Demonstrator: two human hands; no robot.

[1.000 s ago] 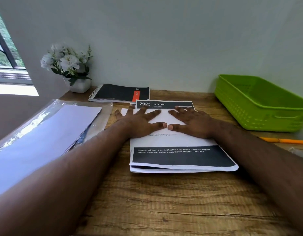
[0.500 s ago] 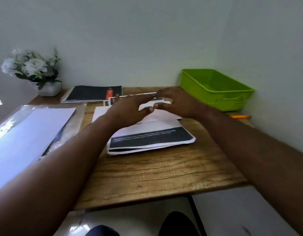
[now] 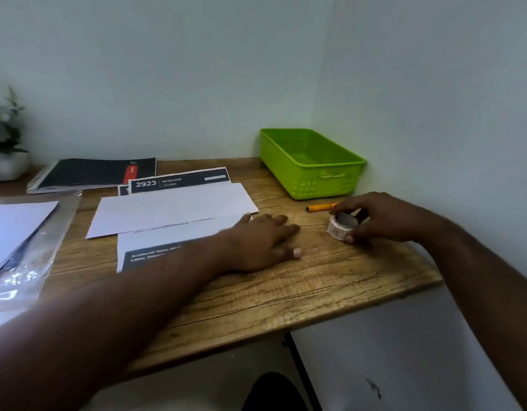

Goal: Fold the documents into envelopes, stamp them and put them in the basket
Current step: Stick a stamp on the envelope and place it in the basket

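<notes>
A white envelope [image 3: 173, 209] lies on the wooden desk over a stack of printed documents [image 3: 155, 244] with black bands. My left hand [image 3: 262, 241] rests flat on the desk at the stack's right edge, fingers spread. To the right, my right hand [image 3: 381, 218] grips a small roll of stamps [image 3: 341, 226] that sits on the desk. The green basket [image 3: 312, 179] stands in the back right corner and looks empty.
An orange pen [image 3: 320, 207] lies between the basket and my right hand. A black spiral notebook [image 3: 93, 173] sits at the back. White sheets in a clear plastic sleeve [image 3: 22, 232] are at the left, with a flower pot [image 3: 7, 164] behind. The desk's right edge is near.
Both hands left the folded papers. My right hand moved right and took hold of the stamp roll; my left hand slid right onto the desk. The view swung right.
</notes>
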